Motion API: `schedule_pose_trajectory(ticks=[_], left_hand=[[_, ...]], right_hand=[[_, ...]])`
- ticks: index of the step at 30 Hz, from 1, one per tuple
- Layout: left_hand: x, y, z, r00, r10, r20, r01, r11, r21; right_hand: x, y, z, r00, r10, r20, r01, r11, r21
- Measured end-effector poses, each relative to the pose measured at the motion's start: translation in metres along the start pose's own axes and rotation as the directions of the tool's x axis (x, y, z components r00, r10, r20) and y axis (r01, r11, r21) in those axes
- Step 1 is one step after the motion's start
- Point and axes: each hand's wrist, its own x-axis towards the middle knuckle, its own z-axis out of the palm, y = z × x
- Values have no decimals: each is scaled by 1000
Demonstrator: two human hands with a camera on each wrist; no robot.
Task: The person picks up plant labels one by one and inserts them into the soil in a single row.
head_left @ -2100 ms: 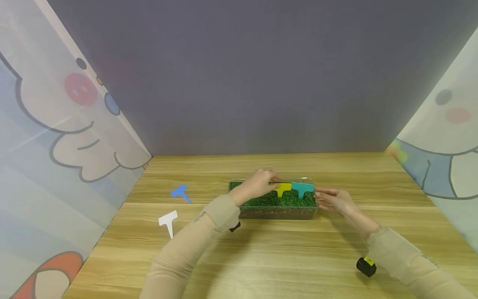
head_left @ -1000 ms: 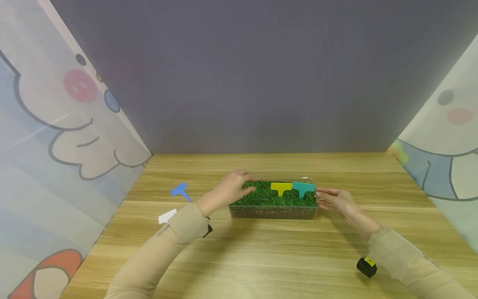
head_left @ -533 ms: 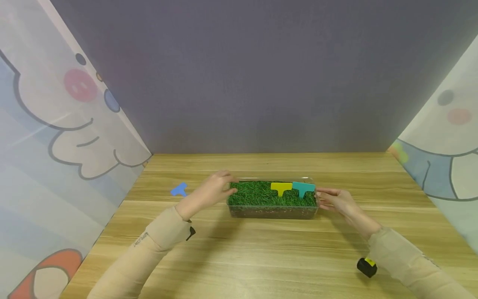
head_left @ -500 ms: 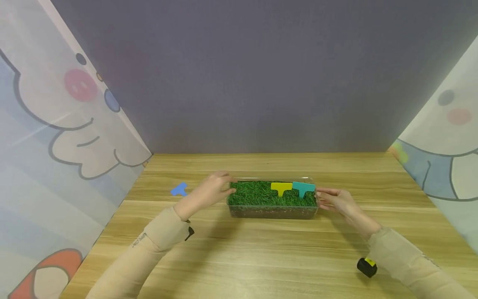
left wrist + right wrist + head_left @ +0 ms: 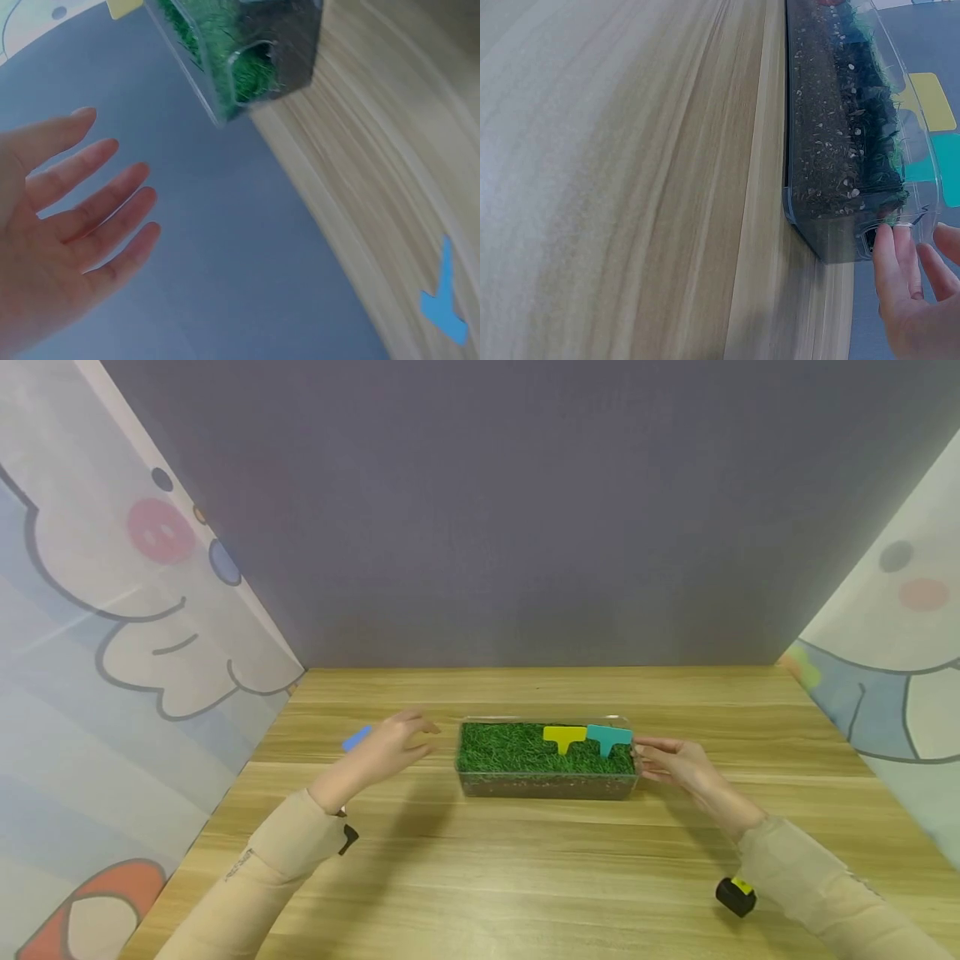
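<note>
A long clear planter box stands on the table, filled with dark soil and topped with green grass. Two T-shaped plant labels, one yellow and one teal, stand in the grass toward its right end. My right hand holds the box's right end, fingertips at the handle cutout in the right wrist view. Left of the box my left hand hovers with nothing in it, fingers spread and relaxed in the left wrist view. Partly behind it lies a blue plant label, seen whole in the left wrist view.
The wooden table runs back to a grey panel. Cartoon-printed sheets flank it on both sides. Black wrist devices hang at both cuffs.
My left hand has let go of the yellow label and moved left, off the box, toward the blue label. The white label is now covered by the left arm. My right hand stays put.
</note>
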Motion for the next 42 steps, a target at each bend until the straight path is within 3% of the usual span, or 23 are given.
schedule_pose_trajectory(ticks=[5, 12, 22, 28, 36, 42], left_hand=[[-12, -12, 1, 997, -64, 32, 64, 998, -8], [-33, -32, 2, 1000, -28, 11, 28, 1000, -12], [-56, -57, 3, 992, -108, 66, 113, 991, -78], [-64, -69, 5, 980, -175, 93, 183, 980, -83], [-73, -83, 9, 968, -220, 119, 228, 972, -53], [-80, -91, 14, 942, -286, 176, 299, 953, -50]], right_hand=[[-2, -4, 3, 1000, 10, -12, -10, 1000, -6], [-1, -1, 1, 1000, 1, -7, -1, 1000, -16], [18, 22, -16, 1000, 20, 11, -20, 999, 33], [20, 24, -17, 1000, 26, 10, -26, 997, 68], [10, 15, -10, 1000, -7, 12, 7, 999, 32], [17, 21, -15, 1000, 12, 21, -13, 999, 41]])
